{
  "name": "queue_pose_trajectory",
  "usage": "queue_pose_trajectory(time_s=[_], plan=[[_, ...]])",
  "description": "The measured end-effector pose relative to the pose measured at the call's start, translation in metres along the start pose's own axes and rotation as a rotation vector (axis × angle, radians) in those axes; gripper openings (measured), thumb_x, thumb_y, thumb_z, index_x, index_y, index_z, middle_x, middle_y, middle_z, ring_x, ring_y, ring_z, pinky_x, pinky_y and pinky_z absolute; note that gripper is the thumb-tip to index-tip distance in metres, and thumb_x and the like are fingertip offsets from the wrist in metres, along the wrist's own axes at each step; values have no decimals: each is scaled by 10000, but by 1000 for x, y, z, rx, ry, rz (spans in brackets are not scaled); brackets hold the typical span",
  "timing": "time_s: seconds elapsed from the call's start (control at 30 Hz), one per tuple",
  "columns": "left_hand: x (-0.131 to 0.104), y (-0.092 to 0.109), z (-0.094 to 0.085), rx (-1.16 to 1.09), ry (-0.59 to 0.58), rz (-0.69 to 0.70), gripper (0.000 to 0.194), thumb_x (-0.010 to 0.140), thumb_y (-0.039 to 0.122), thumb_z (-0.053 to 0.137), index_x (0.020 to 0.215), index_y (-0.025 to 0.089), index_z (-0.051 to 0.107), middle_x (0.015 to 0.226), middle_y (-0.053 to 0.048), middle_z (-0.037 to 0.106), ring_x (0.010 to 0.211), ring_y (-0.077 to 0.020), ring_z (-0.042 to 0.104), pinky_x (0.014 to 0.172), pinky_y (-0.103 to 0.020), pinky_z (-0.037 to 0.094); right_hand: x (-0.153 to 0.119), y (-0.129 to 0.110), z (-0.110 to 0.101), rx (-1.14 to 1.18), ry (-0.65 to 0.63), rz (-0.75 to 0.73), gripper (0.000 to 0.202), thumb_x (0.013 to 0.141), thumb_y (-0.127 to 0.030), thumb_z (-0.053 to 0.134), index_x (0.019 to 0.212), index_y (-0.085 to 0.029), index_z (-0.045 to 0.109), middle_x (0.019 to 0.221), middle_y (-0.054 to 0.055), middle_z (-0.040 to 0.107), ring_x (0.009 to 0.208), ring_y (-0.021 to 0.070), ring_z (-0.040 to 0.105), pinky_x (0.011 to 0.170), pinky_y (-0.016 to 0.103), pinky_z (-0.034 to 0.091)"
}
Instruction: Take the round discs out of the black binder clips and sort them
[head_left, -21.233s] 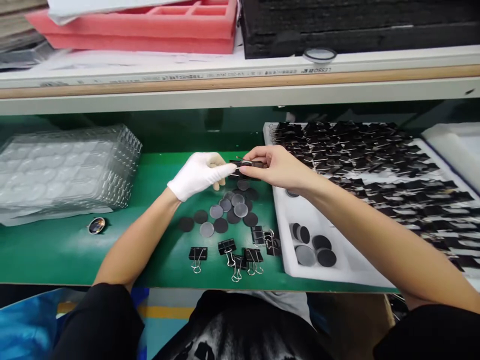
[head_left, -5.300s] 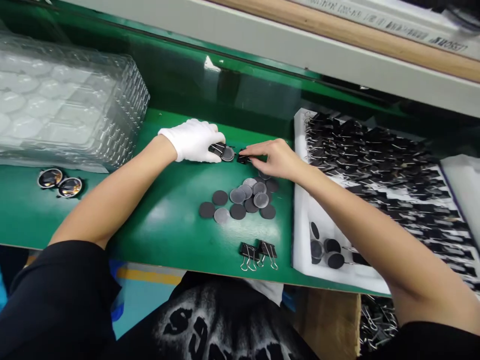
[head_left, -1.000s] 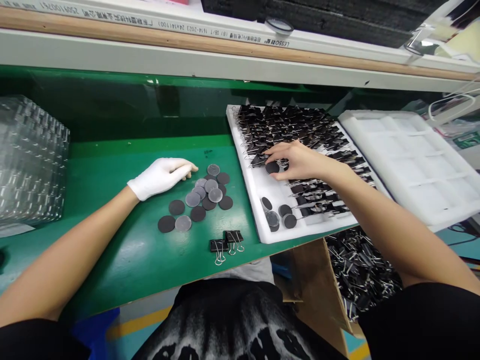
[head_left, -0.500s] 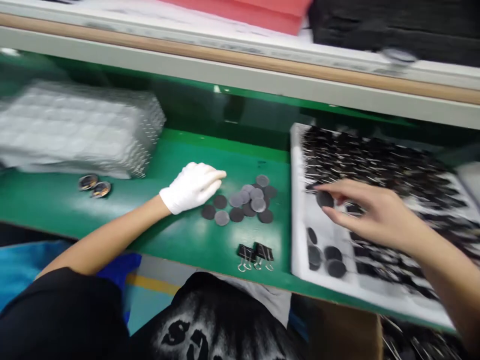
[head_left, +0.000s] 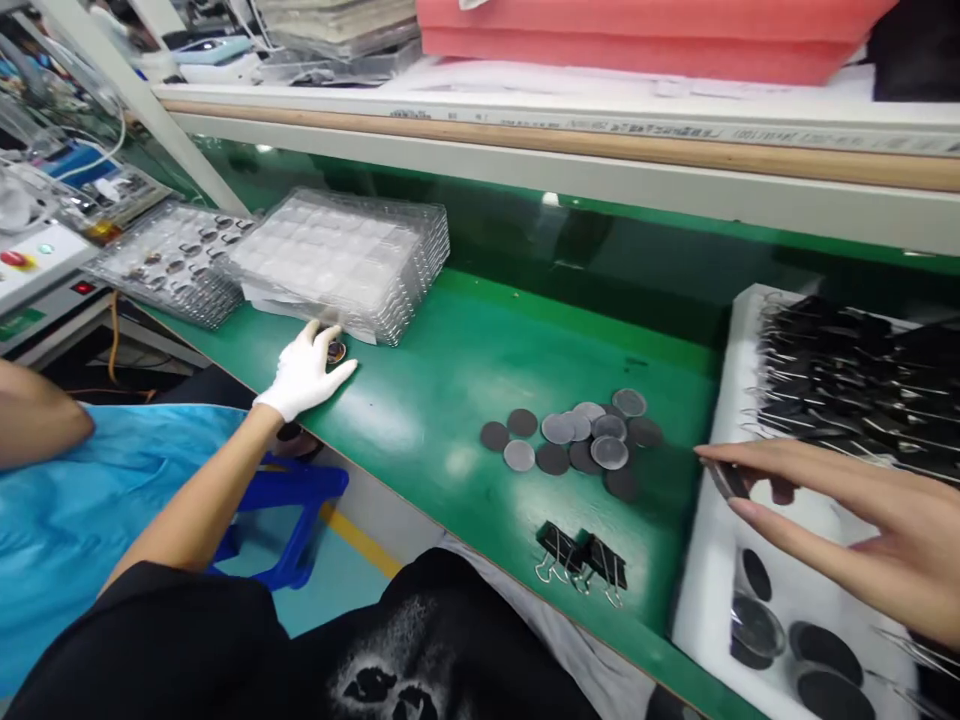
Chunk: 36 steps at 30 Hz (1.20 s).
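My left hand (head_left: 306, 375), in a white glove, has its fingers spread over a small round part (head_left: 336, 352) with a shiny rim, beside the stack of clear plastic trays. Its fingers partly cover that part, and I cannot tell whether they touch it. My bare right hand (head_left: 840, 520) pinches a thin dark disc (head_left: 726, 480) on edge between thumb and forefinger, above the edge of a white foam tray (head_left: 701, 570). A loose group of dark and grey discs (head_left: 553, 459) lies on the green bench between my hands, some overlapping.
Two black binder clips (head_left: 604, 562) lie near the bench's front edge. More discs (head_left: 825, 650) and rows of binder clips (head_left: 840, 370) fill the foam tray. Clear plastic trays (head_left: 337, 255) are stacked at the back left. A shelf (head_left: 570, 165) overhangs the bench; a person in blue (head_left: 150, 500) is at left.
My left hand has moved left from beside the loose discs to the small round parts. My right hand, still pinching its disc, has come to the tray's left edge. The view has swung left.
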<state>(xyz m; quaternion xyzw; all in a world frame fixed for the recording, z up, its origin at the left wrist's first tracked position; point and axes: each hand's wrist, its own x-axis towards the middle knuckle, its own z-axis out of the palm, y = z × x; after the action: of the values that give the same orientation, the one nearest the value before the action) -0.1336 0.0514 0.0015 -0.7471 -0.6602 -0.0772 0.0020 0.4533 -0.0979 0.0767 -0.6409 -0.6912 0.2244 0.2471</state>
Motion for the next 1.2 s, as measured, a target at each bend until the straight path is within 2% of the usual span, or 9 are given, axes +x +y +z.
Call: queue_pose_trajectory(time_s=[0.1,0.23,0.33,0.5,0.67,0.8,0.9,1.0,1.2], plan=[[-14,51,7,43,19,84,662,1029,570,370,1474,117,555,1615,-245,454,1542,-409,392,1257,-563,344,-1,-3,1,106,-86,68,305,797,-642,742,1101,-633,768,1131,64,816,954,367,789,680,502,657],[-16,127,16,5,-18,384,567,1045,489,414,1437,122,597,1572,-236,503,1514,-396,436,1241,-543,379,13,-21,10,555,-71,282,353,741,-514,879,1072,-423,799,1159,76,803,947,293,778,864,453,667],[16,178,24,-70,-54,627,522,1037,443,456,1430,134,608,1575,-213,523,1537,-391,420,1244,-543,389,36,-30,22,810,-21,399,388,719,-430,902,1060,-303,766,1106,75,796,868,233,751,802,390,652],[87,242,33,-219,-193,997,588,950,220,471,1532,146,509,1651,-164,490,1580,-334,408,1277,-491,379,77,-36,30,1036,19,520,295,817,-176,702,1088,-276,757,1055,40,777,905,200,773,836,334,642],[107,248,33,-255,-208,921,877,831,183,518,1672,97,283,1736,-198,358,1502,-350,515,1184,-441,464,102,-40,32,937,45,600,261,902,-92,648,1091,-238,754,993,56,797,801,157,773,682,249,606],[100,239,30,-136,-94,834,800,873,307,557,1628,103,389,1667,-194,470,1435,-387,555,1167,-503,413,115,-43,44,750,53,557,163,888,-57,716,970,-196,740,852,47,798,720,131,748,573,195,519],[97,252,31,-75,-23,789,743,928,576,578,1528,137,547,1473,-187,644,1324,-415,596,1108,-562,386,129,-47,60,633,-13,439,164,880,-27,723,918,-185,747,747,17,763,678,125,727,540,189,474],[99,269,35,-32,-14,741,605,971,649,525,1296,179,724,1216,-166,736,1137,-389,646,975,-550,389,145,-51,76,527,-134,385,145,870,-41,763,914,-178,737,686,7,739,651,134,713,529,199,464],[107,274,42,-70,-30,766,554,971,662,572,1219,201,753,1143,-157,742,1111,-366,622,927,-514,354,169,-55,94,519,-159,588,328,842,-36,825,931,-210,561,617,9,732,559,126,668,503,192,481]])
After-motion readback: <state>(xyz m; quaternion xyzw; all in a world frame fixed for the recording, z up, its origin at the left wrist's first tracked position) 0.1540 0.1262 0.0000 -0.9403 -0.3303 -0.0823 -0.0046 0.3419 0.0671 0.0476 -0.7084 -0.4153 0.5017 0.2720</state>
